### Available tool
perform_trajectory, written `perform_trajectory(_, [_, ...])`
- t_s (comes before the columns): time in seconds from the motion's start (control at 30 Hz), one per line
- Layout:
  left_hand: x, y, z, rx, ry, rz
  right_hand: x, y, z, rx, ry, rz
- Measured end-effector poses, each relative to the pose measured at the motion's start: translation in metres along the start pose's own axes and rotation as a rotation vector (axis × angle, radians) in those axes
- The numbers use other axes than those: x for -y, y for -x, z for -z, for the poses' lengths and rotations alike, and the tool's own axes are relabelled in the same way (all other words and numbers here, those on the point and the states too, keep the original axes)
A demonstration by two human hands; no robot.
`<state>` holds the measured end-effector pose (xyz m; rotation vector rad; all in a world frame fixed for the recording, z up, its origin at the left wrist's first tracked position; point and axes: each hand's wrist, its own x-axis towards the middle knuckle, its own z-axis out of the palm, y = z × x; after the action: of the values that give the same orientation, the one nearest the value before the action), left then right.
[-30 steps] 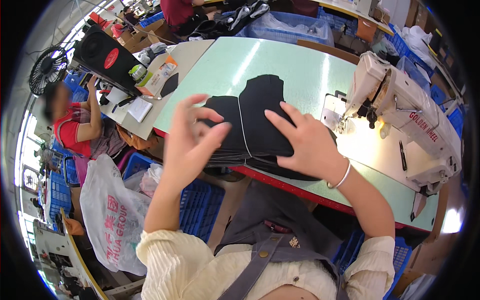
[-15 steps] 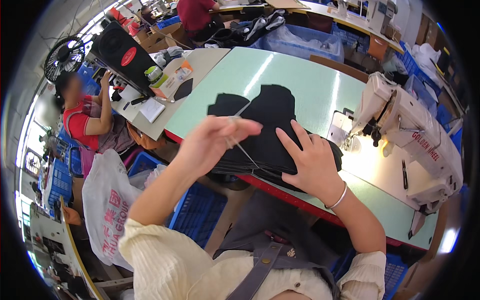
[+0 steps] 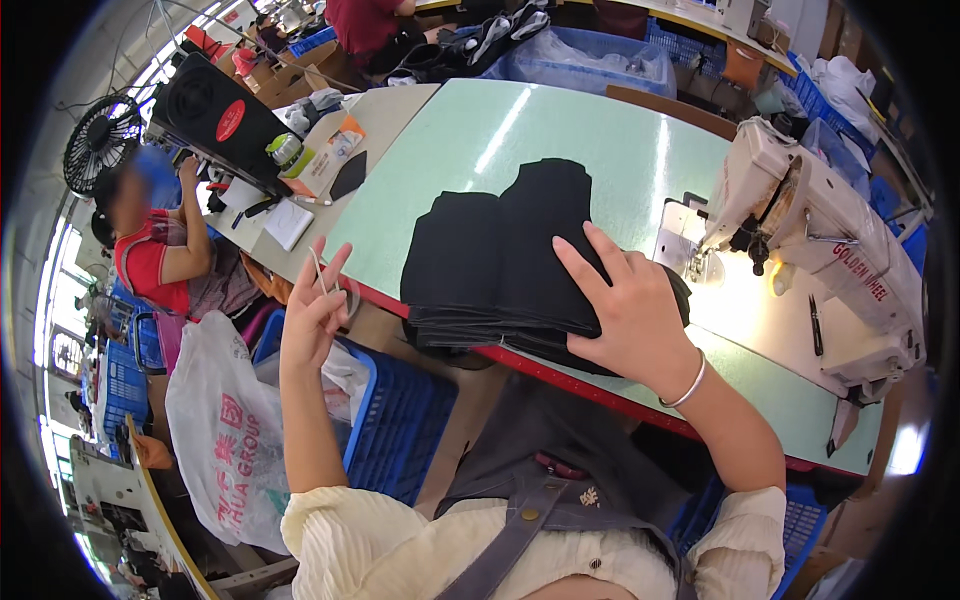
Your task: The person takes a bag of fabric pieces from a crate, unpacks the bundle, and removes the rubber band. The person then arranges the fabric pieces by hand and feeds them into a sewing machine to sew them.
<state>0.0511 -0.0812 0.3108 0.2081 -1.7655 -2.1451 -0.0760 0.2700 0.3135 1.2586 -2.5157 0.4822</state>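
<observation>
A thick stack of black cut fabric pieces [image 3: 497, 255] lies at the near edge of the pale green table, its layered sides facing me. My right hand [image 3: 640, 315] rests on the right part of the stack, fingers spread, a silver bangle on the wrist. My left hand [image 3: 318, 315] is raised left of the stack, clear of it. A thin pale band [image 3: 321, 272] is looped about its fingers, some of them bent in and two pointing up. Whether the band is elastic or string I cannot tell.
A white sewing machine [image 3: 800, 220] stands on the right, with black thread snips [image 3: 816, 325] beside it. Below my left hand are a blue crate [image 3: 400, 415] and a white plastic bag [image 3: 215, 430]. A co-worker [image 3: 165, 250] sits at the left, near a black speaker [image 3: 220, 120].
My left hand has moved left and away from the stack, taking the pale band that stretched across the fabric. My right hand stays on the stack. The view has shifted slightly.
</observation>
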Motion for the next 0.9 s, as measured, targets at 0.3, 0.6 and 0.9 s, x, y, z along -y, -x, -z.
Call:
perform_trajectory(0.3, [0.063, 0.046, 0.022, -0.224, -1.088, -0.392, 0.047, -0.013, 0.012, -0.061, 0.085, 0.165])
perform_trajectory(0.6, [0.084, 0.075, -0.126, -0.137, -0.049, 0.077, 0.033, -0.033, -0.025, -0.11, 0.11, 0.152])
perform_trajectory(0.9, [0.103, 0.047, -0.144, -0.242, -1.006, -0.449, 0.041, -0.028, -0.018, -0.079, 0.165, 0.149])
